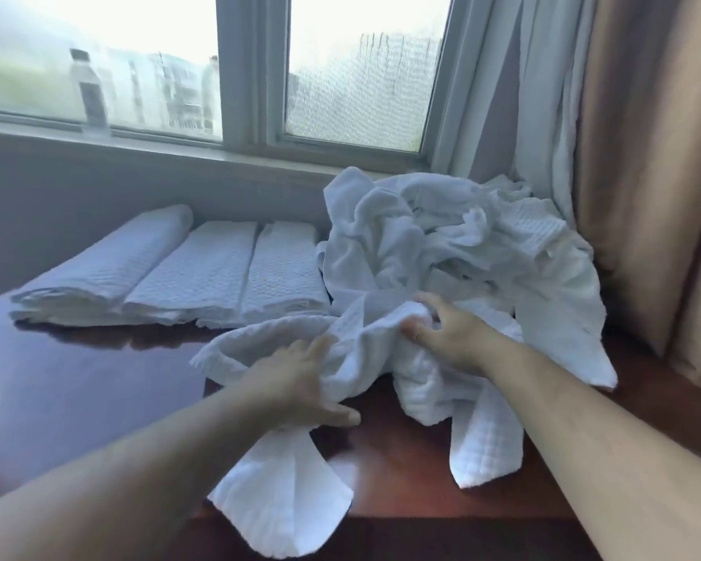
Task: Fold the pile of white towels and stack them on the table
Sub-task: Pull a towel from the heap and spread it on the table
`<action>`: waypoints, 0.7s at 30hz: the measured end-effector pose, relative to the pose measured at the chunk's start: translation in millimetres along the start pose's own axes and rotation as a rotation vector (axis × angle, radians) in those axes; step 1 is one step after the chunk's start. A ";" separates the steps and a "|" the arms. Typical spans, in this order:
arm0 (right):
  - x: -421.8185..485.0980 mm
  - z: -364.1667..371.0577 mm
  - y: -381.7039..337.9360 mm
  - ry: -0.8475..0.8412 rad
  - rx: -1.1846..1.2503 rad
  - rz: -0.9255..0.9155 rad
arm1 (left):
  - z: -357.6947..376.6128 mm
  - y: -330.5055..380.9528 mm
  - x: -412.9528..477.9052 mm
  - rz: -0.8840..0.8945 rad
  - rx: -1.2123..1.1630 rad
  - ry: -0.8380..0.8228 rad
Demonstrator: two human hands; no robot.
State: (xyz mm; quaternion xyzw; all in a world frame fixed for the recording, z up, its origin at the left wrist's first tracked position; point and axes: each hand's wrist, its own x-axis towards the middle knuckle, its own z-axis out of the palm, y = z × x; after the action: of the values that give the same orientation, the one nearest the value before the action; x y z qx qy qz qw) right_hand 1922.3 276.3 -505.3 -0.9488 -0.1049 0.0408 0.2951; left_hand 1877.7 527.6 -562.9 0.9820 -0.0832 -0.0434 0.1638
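1. the tabletop (77,382) is dark red-brown and glossy, and it carries all the towels below a window (171,62).
2. a beige curtain (656,155) hangs at the right side, with a white sheer curtain (543,95) just beside it.
3. the pile of white towels (442,236) lies crumpled at the back right of the tabletop, near the curtains.
4. three folded towels (195,273) lie side by side at the back left of the tabletop, touching each other, just left of the pile.
5. one loose towel (381,358) is spread in front of the pile; one end hangs over the near edge of the tabletop, another end lies on the wood at the right.
6. the left hand (300,382) rests on the loose towel with fingers bent into the cloth and thumb stretched out, gripping a fold.
7. the right hand (446,334) pinches a bunched part of the same towel, fingers curled round the cloth.
8. a clear bottle (90,91) stands on the window sill at the far left, blurred.
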 end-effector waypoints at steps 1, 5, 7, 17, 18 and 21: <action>4.6 9.9 6.4 -0.079 0.041 0.015 | 9.6 -1.7 3.0 0.017 0.016 0.026; 21.9 48.0 37.1 -0.007 0.086 0.049 | 20.0 -9.0 27.2 0.093 -0.022 0.206; 27.7 58.2 45.6 0.151 0.081 0.027 | 16.7 -12.9 36.8 0.134 -0.086 0.254; 37.6 62.9 49.1 0.329 -0.175 -0.077 | 13.0 -15.6 49.5 0.211 -0.167 0.357; 34.4 60.8 47.2 0.310 -0.225 -0.084 | 12.9 -14.8 47.5 0.226 -0.128 0.368; 24.9 46.9 38.3 0.187 -0.327 -0.130 | 9.0 -13.4 35.8 0.327 0.150 0.409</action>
State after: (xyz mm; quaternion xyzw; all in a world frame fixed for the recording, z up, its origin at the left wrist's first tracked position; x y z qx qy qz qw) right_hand 1946.8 276.9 -566.0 -0.9750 -0.1432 -0.0840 0.1477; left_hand 1913.9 530.9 -577.9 0.9532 -0.2091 0.1893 0.1090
